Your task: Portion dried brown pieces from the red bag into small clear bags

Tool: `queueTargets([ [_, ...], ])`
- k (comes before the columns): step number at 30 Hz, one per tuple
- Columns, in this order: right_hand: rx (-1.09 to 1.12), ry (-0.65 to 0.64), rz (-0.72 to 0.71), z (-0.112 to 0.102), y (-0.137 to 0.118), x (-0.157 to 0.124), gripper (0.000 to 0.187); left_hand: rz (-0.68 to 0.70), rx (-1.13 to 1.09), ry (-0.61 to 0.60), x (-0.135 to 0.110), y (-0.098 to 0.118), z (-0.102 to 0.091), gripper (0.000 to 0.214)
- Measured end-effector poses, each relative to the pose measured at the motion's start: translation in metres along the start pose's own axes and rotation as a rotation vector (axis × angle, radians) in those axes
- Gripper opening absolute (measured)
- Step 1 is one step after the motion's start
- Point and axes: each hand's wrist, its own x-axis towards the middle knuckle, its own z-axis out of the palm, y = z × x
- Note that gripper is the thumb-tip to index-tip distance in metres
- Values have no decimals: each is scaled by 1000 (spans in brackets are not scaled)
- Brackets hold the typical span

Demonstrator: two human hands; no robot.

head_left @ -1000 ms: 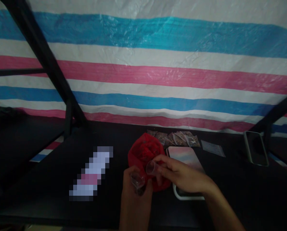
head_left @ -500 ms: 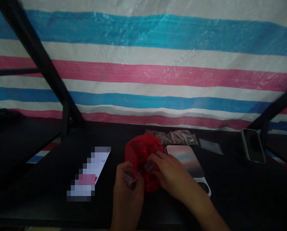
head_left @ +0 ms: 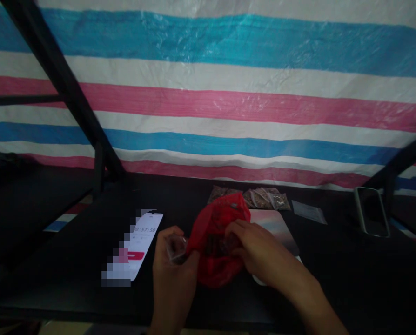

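A red plastic bag (head_left: pixel 213 270) lies on the black table (head_left: pixel 333 279) in front of me. My left hand (head_left: pixel 171 274) is closed on a small clear plastic bag (head_left: pixel 176 249) held just left of the red bag's mouth. My right hand (head_left: pixel 258 253) reaches into the red bag with its fingers curled; the small clear cup it carried a moment ago is hidden inside.
A phone (head_left: pixel 140 244) showing a timer lies to the left. A small scale (head_left: pixel 276 228) sits under my right wrist. Several filled clear packets (head_left: pixel 264 197) and an empty one (head_left: pixel 308 211) lie at the back. Another phone (head_left: pixel 372 211) leans at the right.
My right hand has gone down from above the red bag into its mouth with the clear cup. My left hand has shifted left with the small clear bag. The red bag's mouth has lifted.
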Motion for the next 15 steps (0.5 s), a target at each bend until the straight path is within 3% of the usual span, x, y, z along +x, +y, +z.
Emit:
queueTargets([
  [3,-134,-8,65,-1,-5,0,40,120,42,52,-2,4,0,23],
  [6,-207,-22,88,3,-14,2,43,132,78,28,-5,5,2,20],
  [12,-311,-10,116,10,-17,8,42,33,71,-33,-6,1,4,25],
  [15,-309,6,76,12,-15,10,44,-86,-64,-96,-3,-2,3,24],
])
